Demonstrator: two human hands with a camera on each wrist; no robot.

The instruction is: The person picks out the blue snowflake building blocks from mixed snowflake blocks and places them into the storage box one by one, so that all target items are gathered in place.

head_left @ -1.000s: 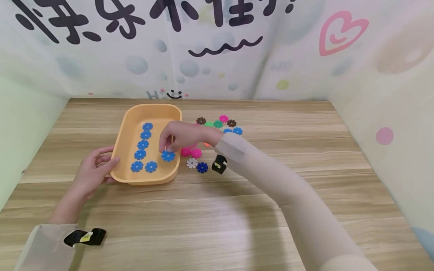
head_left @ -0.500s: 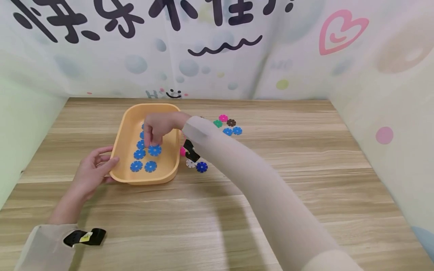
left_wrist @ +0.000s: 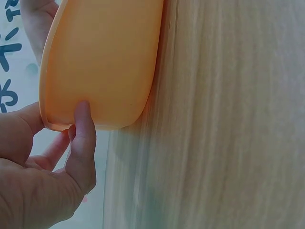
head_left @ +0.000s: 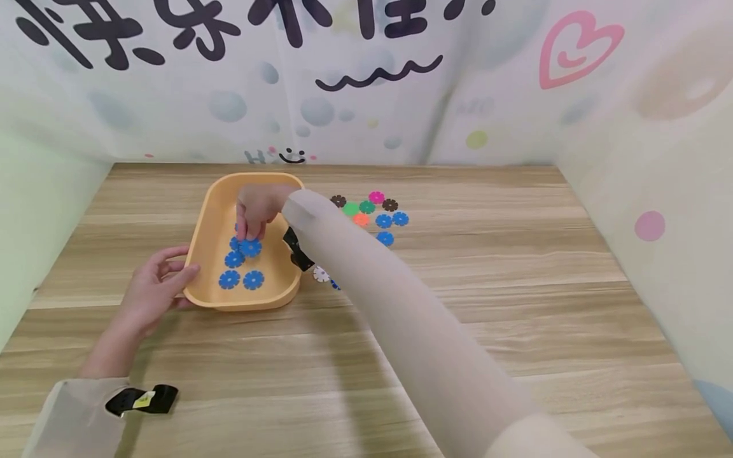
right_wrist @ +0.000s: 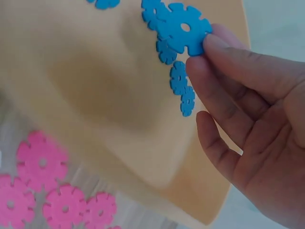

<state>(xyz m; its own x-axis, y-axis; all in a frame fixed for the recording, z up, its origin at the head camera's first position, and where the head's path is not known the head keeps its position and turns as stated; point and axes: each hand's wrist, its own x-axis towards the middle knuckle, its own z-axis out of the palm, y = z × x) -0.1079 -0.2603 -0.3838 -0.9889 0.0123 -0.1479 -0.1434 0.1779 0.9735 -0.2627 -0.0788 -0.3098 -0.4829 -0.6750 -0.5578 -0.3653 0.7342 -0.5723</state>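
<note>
My right hand pinches a blue notched plastic disc between thumb and fingertips, inside the orange tray. In the head view that disc overlaps the row of blue discs along the tray's left side. Two more blue discs, a left one and a right one, lie at the tray's near end. My left hand grips the tray's near left corner, thumb over the rim and fingers against the outer wall. The far end of the row is partly behind my right hand.
On the wooden table, right of the tray, lie several loose discs: pink ones, blue, green, brown, orange and white. My right forearm covers some. A printed cloth rises behind.
My right hand, holding the blue disc, has moved left across the tray from its right side to the row of blue discs. The left hand stays on the tray's corner.
</note>
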